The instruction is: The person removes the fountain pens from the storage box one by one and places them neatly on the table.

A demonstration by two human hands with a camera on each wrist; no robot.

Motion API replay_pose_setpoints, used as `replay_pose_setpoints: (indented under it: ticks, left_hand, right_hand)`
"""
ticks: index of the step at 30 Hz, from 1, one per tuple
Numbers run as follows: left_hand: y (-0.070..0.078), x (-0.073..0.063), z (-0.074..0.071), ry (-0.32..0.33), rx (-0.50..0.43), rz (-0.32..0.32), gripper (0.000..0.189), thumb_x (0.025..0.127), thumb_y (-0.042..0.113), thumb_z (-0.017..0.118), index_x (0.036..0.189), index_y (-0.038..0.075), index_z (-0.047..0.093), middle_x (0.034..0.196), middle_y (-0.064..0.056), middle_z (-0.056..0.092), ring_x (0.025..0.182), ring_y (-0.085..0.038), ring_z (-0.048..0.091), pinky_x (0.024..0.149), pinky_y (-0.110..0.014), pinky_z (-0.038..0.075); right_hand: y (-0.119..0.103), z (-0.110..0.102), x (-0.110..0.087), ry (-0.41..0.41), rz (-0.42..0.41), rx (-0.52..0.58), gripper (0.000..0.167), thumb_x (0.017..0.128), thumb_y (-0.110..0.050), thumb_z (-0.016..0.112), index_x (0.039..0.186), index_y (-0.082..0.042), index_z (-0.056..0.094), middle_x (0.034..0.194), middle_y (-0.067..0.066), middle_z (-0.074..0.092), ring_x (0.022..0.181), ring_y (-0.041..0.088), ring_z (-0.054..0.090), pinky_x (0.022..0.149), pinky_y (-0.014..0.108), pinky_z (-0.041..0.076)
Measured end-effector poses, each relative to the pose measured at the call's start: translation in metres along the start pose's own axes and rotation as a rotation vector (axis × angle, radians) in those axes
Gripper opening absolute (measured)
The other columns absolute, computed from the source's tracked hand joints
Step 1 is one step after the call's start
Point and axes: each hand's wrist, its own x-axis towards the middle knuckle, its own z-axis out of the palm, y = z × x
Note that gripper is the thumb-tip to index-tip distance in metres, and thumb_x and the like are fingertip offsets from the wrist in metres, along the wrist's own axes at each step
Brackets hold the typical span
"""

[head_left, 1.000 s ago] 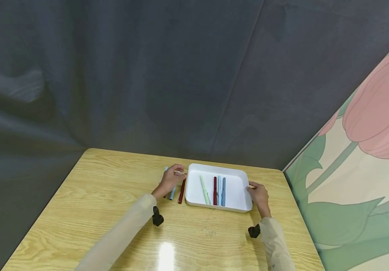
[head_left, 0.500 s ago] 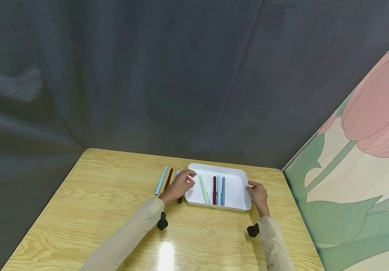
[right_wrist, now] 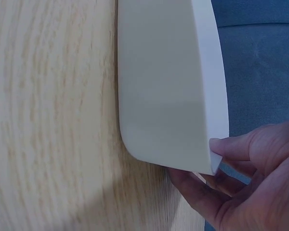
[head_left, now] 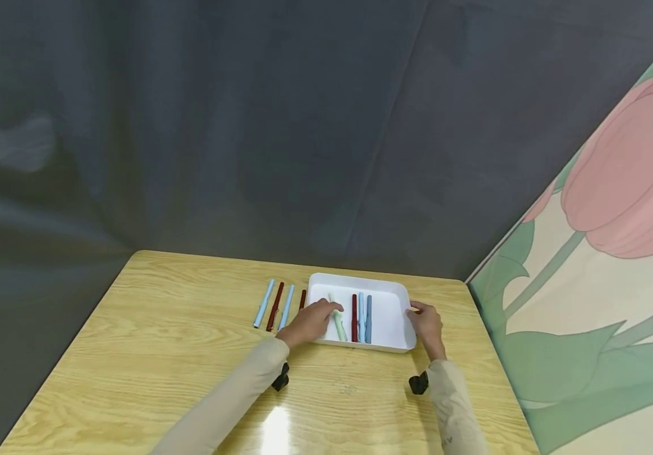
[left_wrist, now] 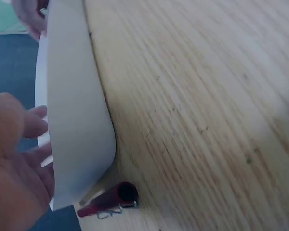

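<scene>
A white rectangular tray (head_left: pixel 386 316) lies on the table. Inside it are a pale green pen (head_left: pixel 340 327), a dark red pen (head_left: pixel 354 316), a light blue pen (head_left: pixel 361 316) and a grey-blue pen (head_left: pixel 369 319). My left hand (head_left: pixel 311 321) reaches over the tray's left side, its fingers at the green pen. In the left wrist view the tray wall hides the fingertips, so their hold on that pen is unclear. At the tray's right end, my right hand (head_left: pixel 427 323) pinches the rim between thumb and fingers, plainest in the right wrist view.
Left of the tray lie a light blue pen (head_left: pixel 264 304), a red pen (head_left: pixel 275 306), another light blue pen (head_left: pixel 286 308) and a red pen (head_left: pixel 302 299) partly behind my left hand. A dark curtain (head_left: pixel 247 158) hangs behind the wooden table (head_left: pixel 179 328).
My left hand has moved right, from above the loose pens, over the tray's left rim to the green pen. The right hand stays on the tray rim. The view has shifted slightly.
</scene>
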Motion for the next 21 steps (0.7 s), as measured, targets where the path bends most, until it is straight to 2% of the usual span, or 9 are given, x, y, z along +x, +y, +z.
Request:
replay_pose_setpoints:
  ticks: [4,6,9,15,17,21]
  left_hand:
    - [0.0046,-0.0019,0.0008,-0.066,0.168,0.02,0.038,0.109,0.004,0.048,0.137,0.018,0.069,0.109,-0.006,0.06,0.089,-0.018,0.05,0.067,-0.027,0.041]
    - [0.0072,-0.0022,0.0001,-0.081,0.196,0.02,0.034,0.11,0.007,0.05,0.134,0.018,0.071,0.108,-0.005,0.057,0.087,-0.017,0.045,0.066,-0.026,0.037]
    - [0.0083,-0.0014,-0.0004,-0.081,0.202,0.005,0.026,0.11,0.014,0.052,0.126,0.015,0.073,0.107,-0.005,0.056,0.089,-0.017,0.044,0.068,-0.027,0.04]
    - [0.0054,-0.0012,0.0058,0.0,0.197,-0.031,0.017,0.106,0.021,0.063,0.094,0.011,0.066,0.096,-0.004,0.053,0.083,-0.017,0.047,0.07,-0.032,0.044]
    - [0.0056,-0.0024,0.0066,0.032,0.219,-0.025,0.015,0.103,0.015,0.068,0.09,0.01,0.064,0.092,-0.004,0.053,0.079,-0.017,0.048,0.068,-0.031,0.045]
    - [0.0083,-0.0047,0.0046,0.083,0.213,-0.016,0.01,0.094,0.001,0.073,0.091,0.006,0.065,0.088,-0.006,0.056,0.074,-0.018,0.053,0.064,-0.03,0.047]
  right_hand:
    - [-0.0014,0.0007,-0.0013,0.007,-0.008,-0.001,0.034,0.101,-0.008,0.064,0.132,0.005,0.069,0.114,0.031,0.072,0.092,0.043,0.073,0.061,0.034,0.057]
    - [-0.0011,0.0004,-0.002,0.006,-0.01,-0.003,0.034,0.102,-0.008,0.064,0.132,0.006,0.069,0.114,0.031,0.072,0.093,0.043,0.073,0.062,0.035,0.058]
    - [-0.0004,0.0009,-0.001,0.002,-0.01,-0.012,0.034,0.102,-0.008,0.064,0.132,0.006,0.068,0.115,0.031,0.072,0.094,0.043,0.072,0.064,0.035,0.057]
    - [0.0003,0.0007,-0.0002,-0.006,-0.012,-0.012,0.035,0.102,-0.009,0.063,0.133,0.006,0.067,0.115,0.031,0.071,0.094,0.042,0.072,0.064,0.036,0.056]
    - [-0.0003,0.0008,-0.0005,-0.009,-0.009,-0.007,0.035,0.102,-0.009,0.063,0.134,0.006,0.067,0.116,0.031,0.071,0.093,0.042,0.072,0.064,0.036,0.057]
    - [-0.0005,0.0016,-0.0002,-0.007,0.001,-0.008,0.035,0.103,-0.009,0.063,0.133,0.005,0.068,0.117,0.031,0.071,0.094,0.041,0.072,0.065,0.036,0.057]
